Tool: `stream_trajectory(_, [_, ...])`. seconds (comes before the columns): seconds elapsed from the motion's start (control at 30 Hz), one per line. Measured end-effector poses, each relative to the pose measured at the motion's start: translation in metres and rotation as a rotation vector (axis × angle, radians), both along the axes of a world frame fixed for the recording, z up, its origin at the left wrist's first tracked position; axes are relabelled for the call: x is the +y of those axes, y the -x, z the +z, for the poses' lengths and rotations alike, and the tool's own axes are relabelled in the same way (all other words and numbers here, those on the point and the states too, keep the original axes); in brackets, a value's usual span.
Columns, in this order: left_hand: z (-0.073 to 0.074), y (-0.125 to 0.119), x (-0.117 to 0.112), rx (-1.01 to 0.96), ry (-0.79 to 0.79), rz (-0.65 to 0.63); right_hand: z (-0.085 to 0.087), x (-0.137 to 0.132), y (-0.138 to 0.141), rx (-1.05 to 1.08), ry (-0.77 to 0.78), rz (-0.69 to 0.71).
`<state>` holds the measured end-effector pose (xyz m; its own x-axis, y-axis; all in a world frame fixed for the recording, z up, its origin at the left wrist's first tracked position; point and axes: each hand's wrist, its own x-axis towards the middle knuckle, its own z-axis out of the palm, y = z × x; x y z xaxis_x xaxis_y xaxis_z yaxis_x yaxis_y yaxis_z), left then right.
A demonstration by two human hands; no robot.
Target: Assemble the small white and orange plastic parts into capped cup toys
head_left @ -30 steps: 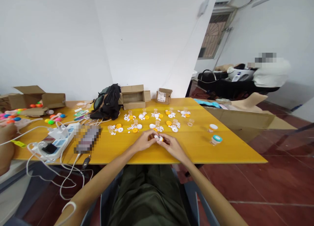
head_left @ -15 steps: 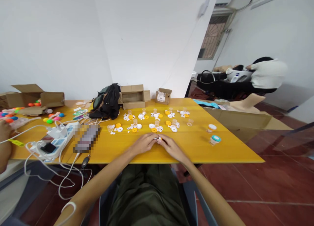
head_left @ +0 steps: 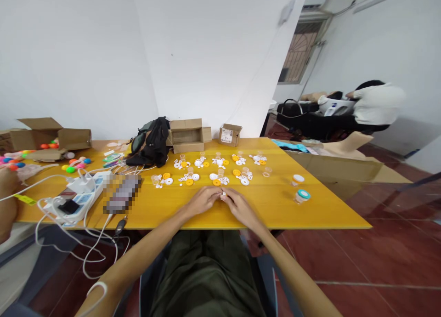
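My left hand (head_left: 204,200) and my right hand (head_left: 238,204) meet over the near middle of the table, fingertips pinched together. Between them is a small white part (head_left: 223,194), mostly covered by my fingers; its exact kind is too small to make out. Just beyond my fingers lie a yellow disc (head_left: 216,182) and a white disc (head_left: 213,176). Farther back, two rows of clear small cups (head_left: 220,172) stand with yellow and white discs and small white pieces around them. To the right are a jar with a white lid (head_left: 297,179) and one with a teal lid (head_left: 302,196).
Left on the table (head_left: 275,216) are a power strip (head_left: 84,200) with tangled white cables and a blurred-out device (head_left: 123,194). A black bag (head_left: 151,142) and cardboard boxes (head_left: 188,135) line the wall. Another person's arm (head_left: 7,202) rests at far left; a person (head_left: 377,103) sits at back right.
My fingers have shifted slightly around the small white part, and my hands have drawn a little closer together. Everything else on the table stays where it was.
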<state>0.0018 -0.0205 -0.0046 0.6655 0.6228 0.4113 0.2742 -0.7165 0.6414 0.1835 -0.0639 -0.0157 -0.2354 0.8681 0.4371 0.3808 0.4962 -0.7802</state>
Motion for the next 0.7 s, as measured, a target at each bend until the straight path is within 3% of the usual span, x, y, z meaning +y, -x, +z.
stream_trajectory(0.23, [0.004,0.002,0.003,-0.113,0.117,0.115,-0.003,0.004,-0.012,0.129,0.184,-0.008])
stream_trajectory(0.4, [0.006,0.001,0.004,-0.192,0.179,0.136,-0.001,0.001,-0.004,0.205,0.204,0.054])
stream_trajectory(0.7, [0.006,0.001,0.007,-0.273,0.171,0.139,0.005,0.0,0.003,0.06,0.135,0.015])
